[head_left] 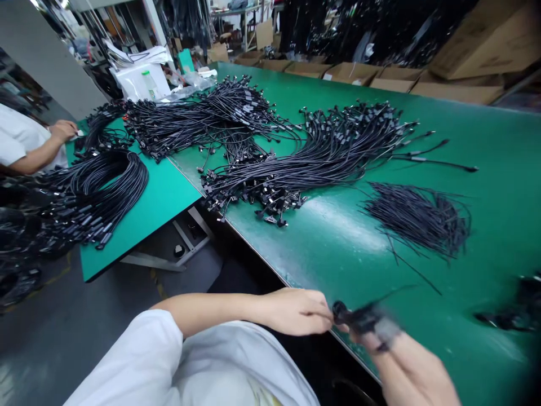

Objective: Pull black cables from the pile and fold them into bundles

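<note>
Over the table's front edge, my left hand is closed, its fingertips pinched at the near end of a small bundled black cable. My right hand is closed round the other end of that bundle. Motion smears the bundle and the right fingers, so its connectors cannot be made out. A thin black strand sticks out from it to the upper right. Beyond my hands lies a heap of thin black ties, a few of them loose at its near side. A large pile of black cables with connectors lies farther back.
The green table runs to the right. At the right edge sit blurred black bundles. More cables cover a lower green table on the left, where a co-worker's hand rests. Cardboard boxes line the far edge.
</note>
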The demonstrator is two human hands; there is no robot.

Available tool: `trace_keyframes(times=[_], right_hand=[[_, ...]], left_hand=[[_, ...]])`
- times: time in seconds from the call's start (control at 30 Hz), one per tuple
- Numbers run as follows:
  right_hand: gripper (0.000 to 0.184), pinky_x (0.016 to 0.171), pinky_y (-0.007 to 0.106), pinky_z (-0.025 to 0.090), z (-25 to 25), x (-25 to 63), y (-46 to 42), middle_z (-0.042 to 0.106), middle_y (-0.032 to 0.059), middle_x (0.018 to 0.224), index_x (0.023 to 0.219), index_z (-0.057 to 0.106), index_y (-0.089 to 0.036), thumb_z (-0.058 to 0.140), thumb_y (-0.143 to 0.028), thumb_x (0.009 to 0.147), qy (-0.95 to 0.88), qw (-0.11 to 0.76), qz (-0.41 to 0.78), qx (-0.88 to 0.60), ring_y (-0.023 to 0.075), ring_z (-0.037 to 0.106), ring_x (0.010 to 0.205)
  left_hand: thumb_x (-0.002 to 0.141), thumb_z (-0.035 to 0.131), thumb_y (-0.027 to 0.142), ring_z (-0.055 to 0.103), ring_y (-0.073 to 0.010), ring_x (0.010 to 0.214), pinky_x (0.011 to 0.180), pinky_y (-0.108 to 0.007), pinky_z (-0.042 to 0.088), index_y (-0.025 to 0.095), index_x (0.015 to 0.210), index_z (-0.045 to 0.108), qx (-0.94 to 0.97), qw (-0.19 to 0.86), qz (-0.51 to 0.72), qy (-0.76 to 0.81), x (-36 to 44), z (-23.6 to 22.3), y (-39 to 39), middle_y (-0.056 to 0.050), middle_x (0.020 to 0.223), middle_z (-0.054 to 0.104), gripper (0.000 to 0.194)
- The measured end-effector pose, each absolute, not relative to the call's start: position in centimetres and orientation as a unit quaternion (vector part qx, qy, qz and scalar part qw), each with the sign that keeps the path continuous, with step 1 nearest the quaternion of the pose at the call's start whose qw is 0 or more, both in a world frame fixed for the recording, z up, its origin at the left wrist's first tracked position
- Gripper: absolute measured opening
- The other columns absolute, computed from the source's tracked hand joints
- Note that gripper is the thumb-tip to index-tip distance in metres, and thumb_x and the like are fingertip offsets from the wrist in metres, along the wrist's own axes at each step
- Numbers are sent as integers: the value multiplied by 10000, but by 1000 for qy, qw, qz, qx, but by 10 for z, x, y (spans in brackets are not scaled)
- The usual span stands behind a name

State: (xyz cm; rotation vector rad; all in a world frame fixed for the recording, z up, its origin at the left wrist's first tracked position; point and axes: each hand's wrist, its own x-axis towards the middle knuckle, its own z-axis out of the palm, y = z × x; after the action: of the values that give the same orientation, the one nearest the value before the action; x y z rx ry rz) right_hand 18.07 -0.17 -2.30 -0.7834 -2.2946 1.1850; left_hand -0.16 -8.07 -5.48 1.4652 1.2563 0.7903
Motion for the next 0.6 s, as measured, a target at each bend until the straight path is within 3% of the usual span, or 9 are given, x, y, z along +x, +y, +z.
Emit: trace_keyframes(times=[0.13, 0.27, 0.33, 0.43, 0.5, 0.6], right_hand=[[436, 488, 204, 454, -20, 164, -15, 586, 1, 563, 594, 573, -197, 451, -434, 940, -861, 148, 454, -174, 128, 559, 504], [416, 497, 208, 447, -27, 164, 5, 561, -4, 573, 623, 555, -203, 458, -452, 942, -861, 182, 413, -236, 130, 547, 523], [374, 514, 209, 450, -24, 168, 13, 575, 1, 605, 646, 560, -206, 469, -408, 947, -865, 193, 395, -241, 130, 554, 545], [344, 560, 214, 465, -19, 168, 9, 631, 15, 667, 682, 592, -209, 429, -305, 970, -890, 193, 366, -191, 132, 597, 595], [324, 587, 231, 466, -20, 163, 0, 665, 30, 703, 719, 624, -207, 420, -256, 966, -913, 217, 298, -176, 146, 626, 636], [275, 601, 251, 454, -26, 156, -7, 688, 51, 731, 780, 649, -188, 437, -227, 950, -929, 242, 188, -208, 166, 642, 666]], left_hand=[[959, 283, 271, 508, -149, 782, 796, -273, 448, 120, 1021, 719, 525, 547, 450, 471, -12, -35, -80, -67, 908, 574, 466], [949, 371, 377, 550, -154, 814, 803, -255, 437, 143, 880, 733, 664, 499, 390, 397, -5, -23, -91, -53, 839, 550, 437], [967, 335, 441, 566, -151, 789, 777, -257, 443, 154, 909, 726, 673, 506, 341, 417, 2, -32, -93, -49, 832, 575, 489], [949, 274, 607, 569, -160, 739, 748, -291, 471, 148, 1109, 667, 561, 549, 389, 482, 5, -50, -94, -61, 851, 612, 626], [915, 331, 658, 594, -187, 809, 791, -321, 485, 138, 1211, 616, 487, 570, 429, 503, 1, -55, -94, -85, 916, 637, 663], [921, 423, 592, 581, -244, 1082, 991, -371, 430, 148, 1183, 651, 475, 554, 453, 512, -6, -54, -91, -122, 1109, 648, 564]])
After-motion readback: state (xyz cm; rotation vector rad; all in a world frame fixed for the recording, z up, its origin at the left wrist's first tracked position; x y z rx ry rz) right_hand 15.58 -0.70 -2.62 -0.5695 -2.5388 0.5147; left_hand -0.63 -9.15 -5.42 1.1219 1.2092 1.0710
